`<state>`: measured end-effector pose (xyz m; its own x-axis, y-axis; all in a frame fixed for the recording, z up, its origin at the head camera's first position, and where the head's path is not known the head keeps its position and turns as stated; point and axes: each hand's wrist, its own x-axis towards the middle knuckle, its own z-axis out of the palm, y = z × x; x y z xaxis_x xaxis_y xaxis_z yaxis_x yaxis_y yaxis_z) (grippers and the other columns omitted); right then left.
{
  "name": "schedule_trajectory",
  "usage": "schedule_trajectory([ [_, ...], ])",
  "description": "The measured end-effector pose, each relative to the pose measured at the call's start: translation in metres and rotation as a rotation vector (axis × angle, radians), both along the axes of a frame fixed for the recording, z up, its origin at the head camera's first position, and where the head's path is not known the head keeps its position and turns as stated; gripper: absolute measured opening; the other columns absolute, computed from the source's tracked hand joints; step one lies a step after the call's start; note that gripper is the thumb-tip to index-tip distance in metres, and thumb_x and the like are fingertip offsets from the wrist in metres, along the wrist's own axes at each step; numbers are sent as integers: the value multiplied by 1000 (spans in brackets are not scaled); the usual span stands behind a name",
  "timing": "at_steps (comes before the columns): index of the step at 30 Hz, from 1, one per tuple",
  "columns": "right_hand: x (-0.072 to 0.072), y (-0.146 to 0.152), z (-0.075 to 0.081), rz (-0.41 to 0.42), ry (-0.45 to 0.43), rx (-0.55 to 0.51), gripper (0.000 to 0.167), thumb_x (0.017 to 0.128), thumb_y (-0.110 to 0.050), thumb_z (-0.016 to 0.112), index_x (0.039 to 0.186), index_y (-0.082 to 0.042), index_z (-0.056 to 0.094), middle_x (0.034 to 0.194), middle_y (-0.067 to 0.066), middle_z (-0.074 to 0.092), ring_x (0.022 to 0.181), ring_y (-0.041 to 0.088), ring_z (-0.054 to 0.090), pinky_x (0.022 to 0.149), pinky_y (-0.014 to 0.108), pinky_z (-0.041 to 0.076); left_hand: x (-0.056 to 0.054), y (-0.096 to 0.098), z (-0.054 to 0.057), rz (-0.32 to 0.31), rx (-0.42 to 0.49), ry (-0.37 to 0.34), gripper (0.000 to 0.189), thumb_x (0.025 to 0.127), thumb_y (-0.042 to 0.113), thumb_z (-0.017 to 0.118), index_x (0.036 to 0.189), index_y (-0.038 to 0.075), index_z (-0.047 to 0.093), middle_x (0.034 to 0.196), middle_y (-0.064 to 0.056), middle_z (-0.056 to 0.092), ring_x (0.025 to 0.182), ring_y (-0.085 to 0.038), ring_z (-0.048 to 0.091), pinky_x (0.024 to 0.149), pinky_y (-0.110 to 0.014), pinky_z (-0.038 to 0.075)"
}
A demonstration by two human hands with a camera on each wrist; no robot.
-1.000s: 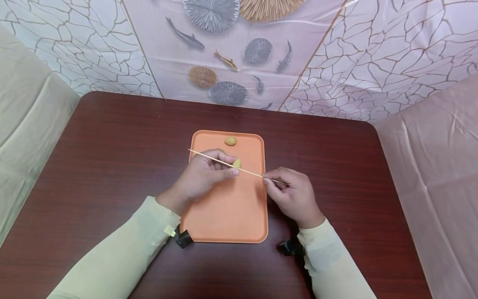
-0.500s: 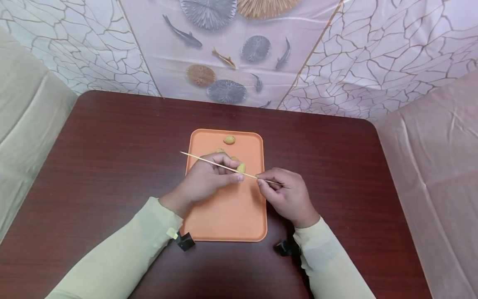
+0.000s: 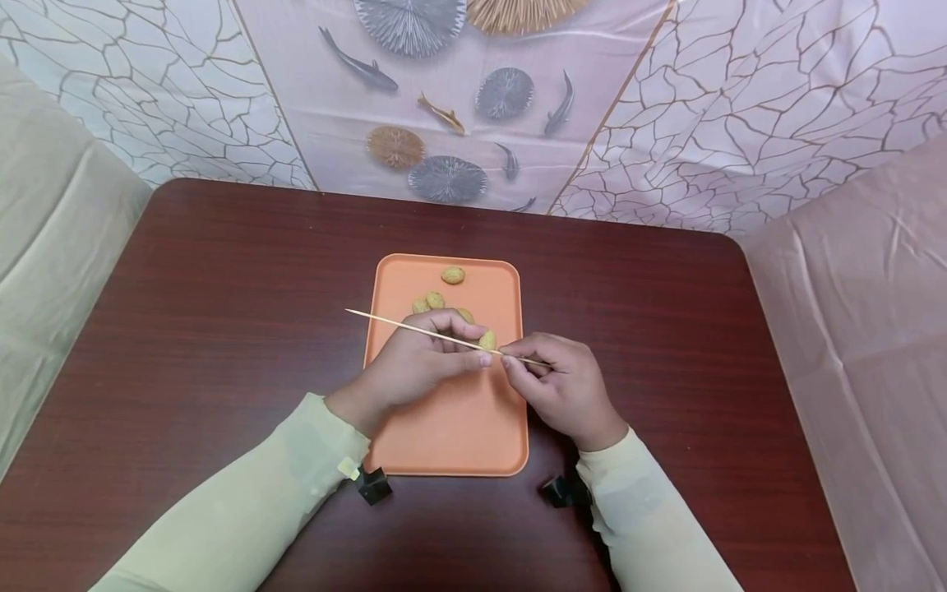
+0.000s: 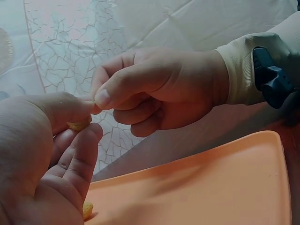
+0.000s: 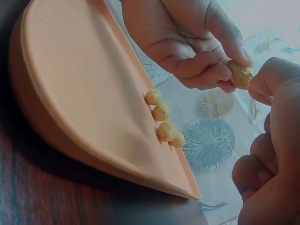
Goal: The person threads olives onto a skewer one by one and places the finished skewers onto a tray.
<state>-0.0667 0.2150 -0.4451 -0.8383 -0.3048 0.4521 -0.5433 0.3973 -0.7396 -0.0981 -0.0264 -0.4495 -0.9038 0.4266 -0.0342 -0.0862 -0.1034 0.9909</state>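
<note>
Between thumb and fingers, my left hand [image 3: 418,362] pinches a small yellow-green oval fruit [image 3: 487,339], whose wrinkled skin shows in the right wrist view. My right hand [image 3: 565,382] pinches a thin wooden skewer [image 3: 414,329] near its right end. The skewer runs along the fruit's lower edge and across the left hand, its pointed end sticking out to the left. Whether it pierces the fruit cannot be told. Both hands are over an orange tray [image 3: 451,444], fingertips almost meeting. Several similar fruits [image 5: 161,112] lie on the tray, partly hidden by the left hand in the head view.
One more fruit [image 3: 453,275] lies apart near the tray's far edge. The tray has a low raised rim and sits on a dark red-brown table [image 3: 244,271]. Patterned cloth [image 3: 444,107] hangs behind the table, with plain cloth at both sides.
The left hand and its fruit have moved right along the skewer, while the right hand has shifted slightly left. More skewer now extends left of the fruit. More fruits on the tray have come into view.
</note>
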Motion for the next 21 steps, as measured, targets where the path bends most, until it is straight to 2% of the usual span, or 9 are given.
schedule_trajectory([
  [6, 0, -1, -2, -2, -11, -4, 15, 96, 0, 82, 103, -13, 87, 66, -6, 52, 60, 5, 44, 56, 17, 39, 1, 2, 1, -19, 34, 0, 20, 92, -1, 89, 108, 2, 76, 109, -1, 79, 95, -10, 77, 81, -21, 65],
  [11, 0, -1, -4, -2, -30, 0, 14, 97, -2, 83, 104, -14, 86, 65, -7, 48, 59, 4, 43, 54, 18, 38, 1, 2, -2, -27, 22, -2, 22, 93, -1, 88, 110, 1, 74, 110, -2, 78, 95, -11, 77, 81, -21, 65],
  [21, -5, -1, -16, 6, -124, -8, 9, 103, -6, 80, 109, -13, 80, 71, -5, 61, 61, 7, 51, 56, 19, 44, -4, -1, -5, -21, -23, -27, 36, 96, 3, 88, 130, 2, 75, 115, -9, 78, 94, -14, 78, 85, -24, 67],
])
